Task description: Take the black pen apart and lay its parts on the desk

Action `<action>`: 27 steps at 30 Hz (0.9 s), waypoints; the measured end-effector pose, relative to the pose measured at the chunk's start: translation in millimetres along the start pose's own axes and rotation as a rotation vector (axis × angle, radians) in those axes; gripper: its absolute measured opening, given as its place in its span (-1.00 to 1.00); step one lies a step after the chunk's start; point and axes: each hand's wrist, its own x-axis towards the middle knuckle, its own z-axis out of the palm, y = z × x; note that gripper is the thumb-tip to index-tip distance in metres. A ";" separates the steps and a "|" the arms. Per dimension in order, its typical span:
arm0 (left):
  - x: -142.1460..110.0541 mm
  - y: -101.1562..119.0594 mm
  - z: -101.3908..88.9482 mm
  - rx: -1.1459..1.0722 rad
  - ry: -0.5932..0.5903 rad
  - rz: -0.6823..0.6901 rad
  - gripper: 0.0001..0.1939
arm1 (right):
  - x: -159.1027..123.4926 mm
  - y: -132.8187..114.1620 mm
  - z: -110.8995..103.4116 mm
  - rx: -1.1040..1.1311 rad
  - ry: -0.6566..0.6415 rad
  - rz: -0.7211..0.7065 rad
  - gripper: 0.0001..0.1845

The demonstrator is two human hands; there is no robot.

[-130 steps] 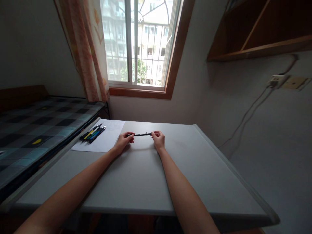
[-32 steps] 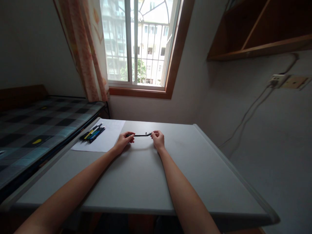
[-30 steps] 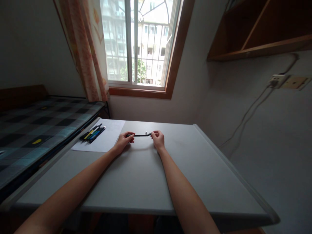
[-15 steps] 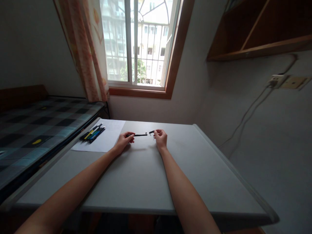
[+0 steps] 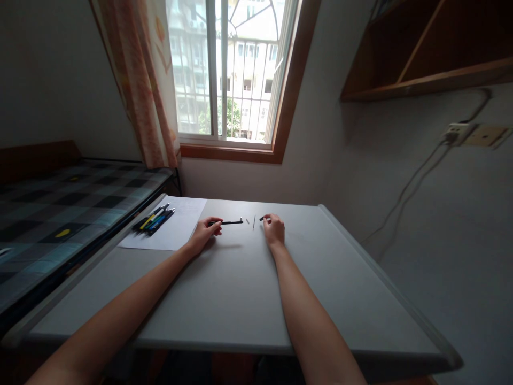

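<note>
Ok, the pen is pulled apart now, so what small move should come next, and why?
Probably set the small black end piece down from the right hand: the left hand holds the pen barrel, and a thin refill lies loose on the table between them.

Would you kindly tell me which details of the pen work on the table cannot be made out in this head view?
- The small dark piece at the right hand: fingers cover most of it.
- The thin sliver on the table: too small to identify.
- The pen body in the left hand: its gripped end is hidden.
- The bundle of pens on the paper: count unclear, they overlap.
</note>
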 end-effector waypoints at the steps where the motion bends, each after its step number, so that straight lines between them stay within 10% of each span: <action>1: -0.1 -0.3 -0.3 0.003 0.001 0.002 -0.56 | 0.0 -0.2 -0.3 -0.018 -0.007 -0.012 -0.82; 27: 0.0 -2.2 -0.7 0.001 -0.004 0.015 -0.56 | -3.9 0.8 1.7 -0.036 -0.052 -0.049 -0.64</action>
